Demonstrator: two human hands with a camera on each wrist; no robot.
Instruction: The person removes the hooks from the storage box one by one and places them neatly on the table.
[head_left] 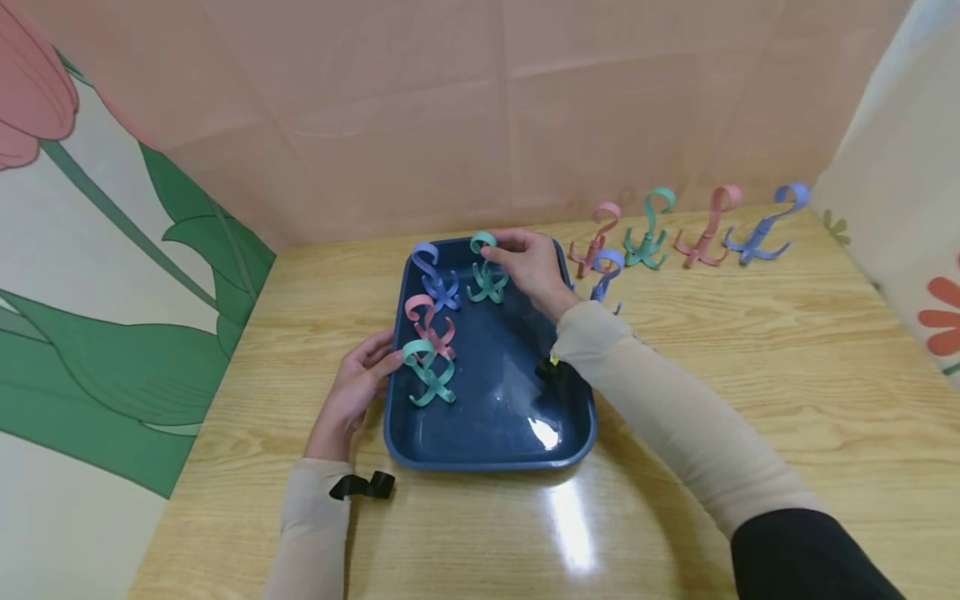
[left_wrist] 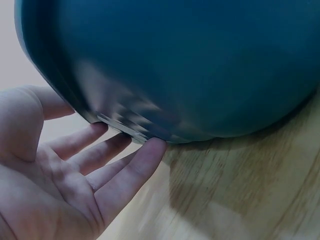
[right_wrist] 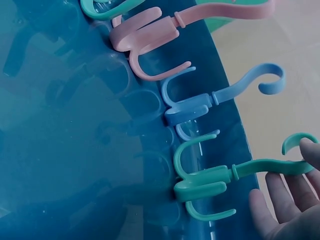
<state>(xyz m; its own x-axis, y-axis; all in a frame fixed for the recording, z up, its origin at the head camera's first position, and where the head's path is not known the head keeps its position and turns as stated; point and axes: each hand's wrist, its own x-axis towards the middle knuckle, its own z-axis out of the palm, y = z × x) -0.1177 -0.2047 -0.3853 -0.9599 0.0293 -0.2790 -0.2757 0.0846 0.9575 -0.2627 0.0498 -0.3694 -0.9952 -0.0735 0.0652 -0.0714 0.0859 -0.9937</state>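
Note:
My right hand reaches over the far part of the blue tray. Thumb and fingers pinch the curled top of a green plastic claw hook, whose prongs are down inside the tray by its far wall. My left hand holds the tray's left side, thumb at the rim and fingertips against the outer wall. Along that side, inside the tray, stand a blue hook, a pink hook and another green hook, the last one close to my left thumb.
To the right of the tray, on the wooden table, stand several more hooks: a near blue one, two pink ones, a green one and a far blue one. A pink-covered wall rises behind.

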